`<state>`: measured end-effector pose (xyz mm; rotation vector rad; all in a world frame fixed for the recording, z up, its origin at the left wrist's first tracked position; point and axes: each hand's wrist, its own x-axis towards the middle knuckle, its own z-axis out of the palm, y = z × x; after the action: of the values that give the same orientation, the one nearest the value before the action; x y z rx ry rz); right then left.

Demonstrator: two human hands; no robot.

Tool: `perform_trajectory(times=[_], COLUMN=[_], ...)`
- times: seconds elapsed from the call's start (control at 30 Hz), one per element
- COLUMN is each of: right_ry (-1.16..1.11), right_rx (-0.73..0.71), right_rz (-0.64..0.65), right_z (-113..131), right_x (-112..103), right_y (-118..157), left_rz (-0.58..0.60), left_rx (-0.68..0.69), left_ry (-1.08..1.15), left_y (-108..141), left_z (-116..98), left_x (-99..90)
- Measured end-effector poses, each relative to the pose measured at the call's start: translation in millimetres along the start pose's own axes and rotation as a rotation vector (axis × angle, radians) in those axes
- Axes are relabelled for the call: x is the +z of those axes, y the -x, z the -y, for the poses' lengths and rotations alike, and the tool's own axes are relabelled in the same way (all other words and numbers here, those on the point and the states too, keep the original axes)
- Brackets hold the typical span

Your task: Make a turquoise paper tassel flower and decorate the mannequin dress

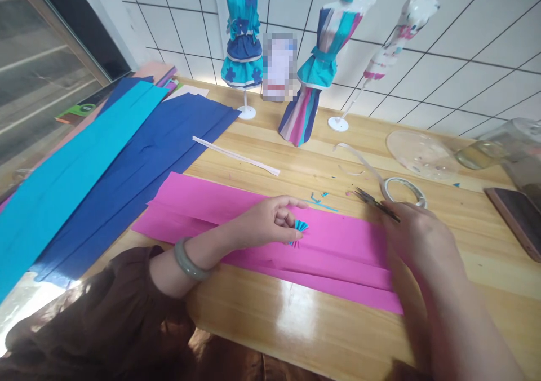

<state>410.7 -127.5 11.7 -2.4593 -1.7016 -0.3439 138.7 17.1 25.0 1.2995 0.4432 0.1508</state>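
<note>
Pinching the pleated blue fan (300,229) in your left hand (270,223) keeps its folds tight; your right hand (416,240) grips scissors (374,203) clear, blades pointing far-left

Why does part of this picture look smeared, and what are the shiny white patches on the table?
Head view: the right hand with the scissors is motion-blurred, while the left hand pinching the small blue paper fan is sharp; glare whitens the wooden table near the front edge; a blurred-out patch hides something between the mannequins; straight tile lines bow near the edges.
</note>
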Motion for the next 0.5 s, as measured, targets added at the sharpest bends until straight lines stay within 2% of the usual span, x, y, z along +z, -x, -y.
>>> perform_trajectory(times=[0.13, 0.23, 0.33, 0.4, 0.5], right_ry=[0.011, -0.071, -0.404, -0.618, -0.846], right_rx=[0.007, 0.135, 0.303, 0.307, 0.241], right_rz=[0.026, 0.046, 0.024, 0.024, 0.138], right_z=[-1, 5, 25, 44, 74], right_x=[-5, -15, -25, -31, -42], right_y=[-4, -4, -2, 0, 6], left_rz=[-0.015, -0.023, -0.036, -0.03, 0.006], left_rx=[0.01, 0.022, 0.044, 0.052, 0.027], left_ry=[0.01, 0.012, 0.023, 0.062, 0.15], left_y=[0, 1, 1, 2, 3], left_z=[-2, -3, -4, -4, -6], left_x=[0.4, 1.0, 1.1, 1.1, 0.8])
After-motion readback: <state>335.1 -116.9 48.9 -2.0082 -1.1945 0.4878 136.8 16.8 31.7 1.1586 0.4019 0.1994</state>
